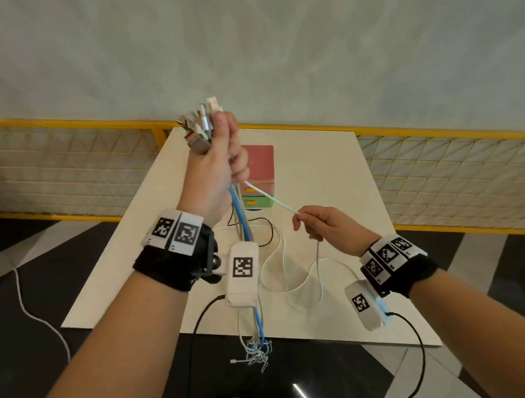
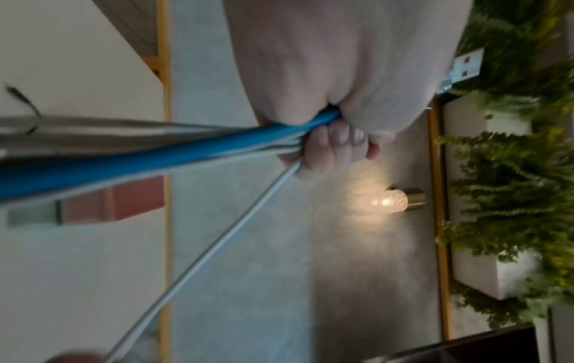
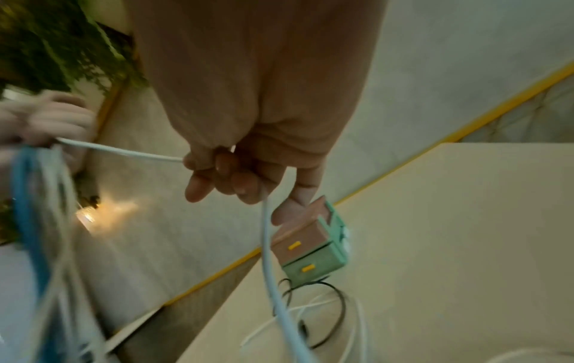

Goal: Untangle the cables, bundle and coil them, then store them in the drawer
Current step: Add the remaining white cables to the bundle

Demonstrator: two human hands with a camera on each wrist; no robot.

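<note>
My left hand (image 1: 221, 158) is raised above the table and grips a bundle of cables (image 1: 241, 217) just below their plugs (image 1: 200, 123), which stick out above the fist. A blue cable (image 2: 130, 167) and grey ones hang down from it. One white cable (image 1: 270, 197) runs taut from the left fist to my right hand (image 1: 321, 226), which pinches it; its slack loops (image 1: 299, 275) lie on the table. In the right wrist view the white cable (image 3: 124, 152) passes through the fingers (image 3: 229, 176) and drops down. The small pink and green drawer unit (image 1: 259, 178) stands behind, drawers closed.
The white table (image 1: 344, 196) carries a thin black cable (image 1: 263, 228) near the drawer unit (image 3: 310, 248). Cable ends (image 1: 256, 351) dangle past the table's near edge. A yellow mesh fence (image 1: 448, 174) runs behind the table. A lit lamp (image 2: 394, 200) and green plants (image 2: 512, 172) are beyond.
</note>
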